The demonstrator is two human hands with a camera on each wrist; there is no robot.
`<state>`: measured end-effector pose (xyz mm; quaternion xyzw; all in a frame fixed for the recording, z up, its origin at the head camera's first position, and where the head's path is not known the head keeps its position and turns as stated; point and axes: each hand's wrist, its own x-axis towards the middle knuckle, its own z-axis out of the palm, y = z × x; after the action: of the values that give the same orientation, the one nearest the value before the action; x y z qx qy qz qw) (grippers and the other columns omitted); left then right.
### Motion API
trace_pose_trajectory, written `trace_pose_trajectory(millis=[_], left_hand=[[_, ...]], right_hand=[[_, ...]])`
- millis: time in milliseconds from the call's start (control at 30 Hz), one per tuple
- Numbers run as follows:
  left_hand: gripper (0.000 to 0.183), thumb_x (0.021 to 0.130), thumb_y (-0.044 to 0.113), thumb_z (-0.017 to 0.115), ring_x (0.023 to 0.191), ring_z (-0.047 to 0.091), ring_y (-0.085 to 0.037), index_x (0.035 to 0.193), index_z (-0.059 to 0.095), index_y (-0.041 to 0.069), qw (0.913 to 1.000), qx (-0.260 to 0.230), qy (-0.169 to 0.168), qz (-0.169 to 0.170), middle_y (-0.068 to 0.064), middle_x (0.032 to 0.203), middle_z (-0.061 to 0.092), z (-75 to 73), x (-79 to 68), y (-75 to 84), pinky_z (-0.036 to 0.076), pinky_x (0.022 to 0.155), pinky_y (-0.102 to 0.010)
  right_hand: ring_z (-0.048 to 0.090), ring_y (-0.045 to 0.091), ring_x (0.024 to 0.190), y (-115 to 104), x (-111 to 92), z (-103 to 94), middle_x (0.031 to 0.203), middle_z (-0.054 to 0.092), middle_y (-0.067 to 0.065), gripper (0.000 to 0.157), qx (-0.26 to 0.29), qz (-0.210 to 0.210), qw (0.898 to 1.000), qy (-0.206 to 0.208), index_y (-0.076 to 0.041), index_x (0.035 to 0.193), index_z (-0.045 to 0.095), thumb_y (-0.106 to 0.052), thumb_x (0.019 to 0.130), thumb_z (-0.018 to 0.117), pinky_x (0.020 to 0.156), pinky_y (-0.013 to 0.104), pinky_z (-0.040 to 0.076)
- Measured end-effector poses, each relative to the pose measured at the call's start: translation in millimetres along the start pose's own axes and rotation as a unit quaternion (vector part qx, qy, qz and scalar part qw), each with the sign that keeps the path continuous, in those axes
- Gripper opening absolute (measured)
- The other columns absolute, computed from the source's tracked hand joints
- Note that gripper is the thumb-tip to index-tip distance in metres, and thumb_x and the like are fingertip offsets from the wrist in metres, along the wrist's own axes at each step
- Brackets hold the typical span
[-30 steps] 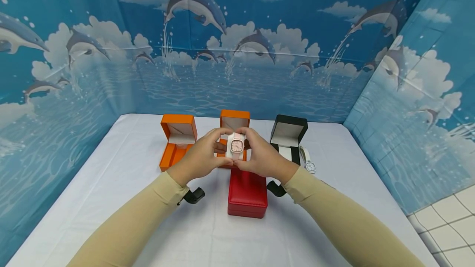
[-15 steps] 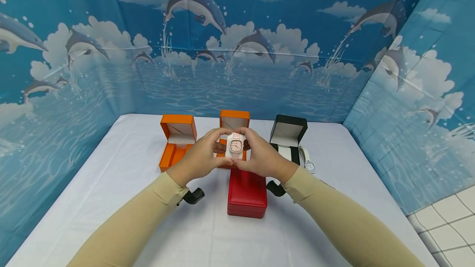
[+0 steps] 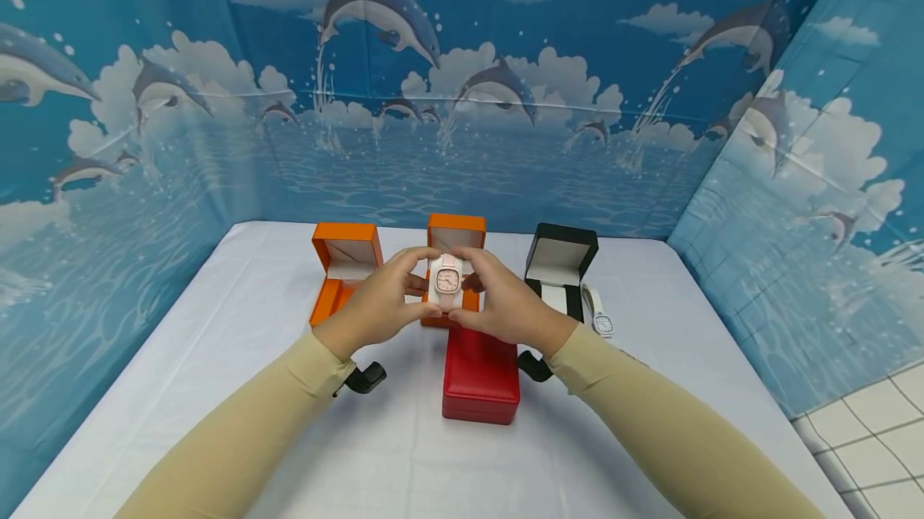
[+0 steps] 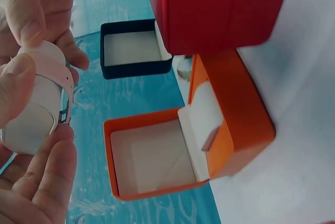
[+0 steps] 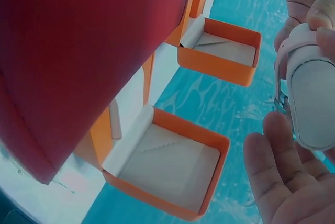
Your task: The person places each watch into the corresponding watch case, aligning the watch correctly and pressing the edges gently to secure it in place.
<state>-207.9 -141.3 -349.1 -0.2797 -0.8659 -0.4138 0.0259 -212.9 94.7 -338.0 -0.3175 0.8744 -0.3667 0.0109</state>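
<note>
A pink-strapped watch (image 3: 447, 281) with a square face sits on a small white cushion, dial facing me. It is held up between both hands, in front of the middle orange box (image 3: 456, 220). My left hand (image 3: 374, 298) grips its left side, thumb below and index finger above. From the other side my right hand (image 3: 511, 298) holds it, thumb at the lower edge and index finger near the top. The left wrist view shows the pink strap (image 4: 55, 72) around the white cushion (image 4: 29, 132) and its buckle behind. Some fingers are hidden behind the cushion.
A closed red box (image 3: 481, 391) lies below the hands. An opened orange box (image 3: 319, 302) stands at left and an opened black box (image 3: 590, 253) at right. Beside the black box lies a white watch (image 3: 603, 325). A white cloth (image 3: 216, 375) covers the table.
The watch and cushion have shifted a little to the left. My left hand and forearm have moved left with them, while the right hand has barely moved. The boxes stay in place.
</note>
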Motion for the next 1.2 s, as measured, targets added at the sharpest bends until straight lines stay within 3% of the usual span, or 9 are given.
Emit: trace_pose_trajectory(millis=[67, 400, 600, 767, 1000, 1200], left_hand=[[0.081, 0.091, 0.022, 0.085, 0.116, 0.073, -0.022, 0.158, 0.04, 0.015, 1.0, 0.006, -0.001, -0.003, -0.007, 0.157, 0.048, -4.2, -1.4, -1.3, 0.064, 0.09, -0.037], [0.083, 0.088, 0.026, 0.087, 0.113, 0.073, -0.024, 0.158, 0.043, 0.018, 0.9991, 0.029, 0.0, -0.031, -0.005, 0.154, 0.055, -27.8, -11.1, -9.9, 0.063, 0.093, -0.047], [0.084, 0.088, 0.027, 0.087, 0.111, 0.073, -0.022, 0.159, 0.043, 0.019, 0.9974, 0.039, -0.001, -0.061, -0.005, 0.152, 0.055, -44.7, -18.1, -21.0, 0.063, 0.093, -0.043], [0.084, 0.09, 0.021, 0.085, 0.114, 0.073, -0.024, 0.161, 0.04, 0.016, 0.9969, 0.012, -0.01, -0.078, -0.008, 0.156, 0.051, -60.6, -27.2, -34.0, 0.063, 0.095, -0.043], [0.08, 0.094, 0.013, 0.081, 0.123, 0.07, -0.03, 0.161, 0.037, 0.02, 0.9917, -0.019, -0.029, -0.124, -0.01, 0.157, 0.049, -82.3, -41.7, -53.8, 0.062, 0.097, -0.042], [0.08, 0.096, 0.017, 0.079, 0.124, 0.069, -0.031, 0.163, 0.034, 0.018, 0.9847, -0.029, -0.046, -0.166, -0.015, 0.153, 0.053, -93.2, -46.4, -73.5, 0.063, 0.094, -0.04]], right_hand=[[0.064, 0.032, 0.124, -1.3, 1.4, 0.7, 0.157, 0.045, 0.01, 0.089, -0.006, -0.001, 1.0, 0.003, -0.01, 0.162, 0.032, -0.02, 0.091, 0.085, 0.105, 0.051, 0.057], [0.065, 0.023, 0.116, -14.0, 16.9, 8.9, 0.153, 0.052, 0.007, 0.085, -0.049, 0.004, 0.999, 0.001, -0.011, 0.16, 0.039, -0.03, 0.091, 0.084, 0.1, 0.043, 0.06], [0.067, 0.021, 0.116, -29.0, 35.4, 17.4, 0.153, 0.055, 0.009, 0.087, -0.13, 0.011, 0.991, -0.016, -0.008, 0.159, 0.041, -0.037, 0.09, 0.085, 0.097, 0.039, 0.062], [0.067, 0.019, 0.113, -43.4, 55.0, 27.7, 0.147, 0.062, 0.008, 0.086, -0.186, 0.003, 0.982, -0.034, -0.007, 0.158, 0.044, -0.042, 0.09, 0.084, 0.096, 0.037, 0.061], [0.066, 0.018, 0.12, -59.4, 80.8, 50.3, 0.144, 0.064, 0.004, 0.078, -0.169, 0.016, 0.983, -0.067, -0.008, 0.156, 0.047, -0.038, 0.093, 0.081, 0.103, 0.036, 0.058], [0.068, 0.013, 0.103, -61.1, 102.5, 73.8, 0.131, 0.071, 0.002, 0.077, -0.175, 0.044, 0.98, -0.086, -0.009, 0.155, 0.047, -0.038, 0.093, 0.081, 0.086, 0.028, 0.061]])
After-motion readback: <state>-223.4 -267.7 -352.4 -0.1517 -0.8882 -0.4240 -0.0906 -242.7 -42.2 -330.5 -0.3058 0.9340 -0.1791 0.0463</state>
